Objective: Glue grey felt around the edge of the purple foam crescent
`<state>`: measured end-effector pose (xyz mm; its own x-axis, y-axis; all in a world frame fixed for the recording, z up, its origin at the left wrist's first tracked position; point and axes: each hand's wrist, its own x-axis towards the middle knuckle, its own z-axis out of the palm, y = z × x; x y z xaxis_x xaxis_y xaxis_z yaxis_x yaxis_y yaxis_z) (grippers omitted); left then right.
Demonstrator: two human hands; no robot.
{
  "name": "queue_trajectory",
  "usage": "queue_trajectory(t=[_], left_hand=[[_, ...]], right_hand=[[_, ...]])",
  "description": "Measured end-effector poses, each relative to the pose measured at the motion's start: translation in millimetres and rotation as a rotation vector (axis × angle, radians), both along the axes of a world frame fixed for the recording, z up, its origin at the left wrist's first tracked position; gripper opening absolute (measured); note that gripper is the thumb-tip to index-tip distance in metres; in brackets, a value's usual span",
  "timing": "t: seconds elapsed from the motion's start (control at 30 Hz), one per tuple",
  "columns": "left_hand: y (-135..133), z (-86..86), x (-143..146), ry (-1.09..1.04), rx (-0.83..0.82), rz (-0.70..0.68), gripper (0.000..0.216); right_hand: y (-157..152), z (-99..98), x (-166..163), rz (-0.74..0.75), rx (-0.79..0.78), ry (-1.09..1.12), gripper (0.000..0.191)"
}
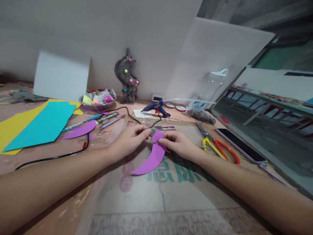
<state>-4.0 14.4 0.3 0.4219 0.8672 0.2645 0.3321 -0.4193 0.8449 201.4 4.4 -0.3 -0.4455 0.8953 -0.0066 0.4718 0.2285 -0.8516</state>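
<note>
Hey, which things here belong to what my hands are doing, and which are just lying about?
Belonging, in hand or likely:
purple crescent, pinched by left hand and right hand
grey yarn bundle
blue glue gun
scissors

Seemingly just lying about:
phone
clear bottle

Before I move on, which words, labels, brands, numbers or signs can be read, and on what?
"产", apparently: lower pink circle on the sheet.
"意", probably: green print on the sheet, partly covered.
Other sheet characters: too blurred.
Blue print behind the yarn; marks on glue gun and black case: too small or blurred.
</note>
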Motion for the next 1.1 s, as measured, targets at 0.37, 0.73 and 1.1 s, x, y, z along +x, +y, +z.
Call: queue_trajectory(t=[0.37, 0.73, 1.1], left_hand=[[9, -10.5, 0, 0.056, 0.008, 0.05, 0.029], [10, -12.3, 0, 0.066, 0.018, 0.058, 0.028], [9, -11.8, 2, -0.001, -0.04, 0.053, 0.027]], right_hand=[[14, 46.3, 33, -0.006, 0.418, -0.44, 0.039], [60, 33.1, 60, -0.107, 0.417, -0.538, 0.04], [148, 15.0, 26, -0.22, 0.306, -0.518, 0.041]])
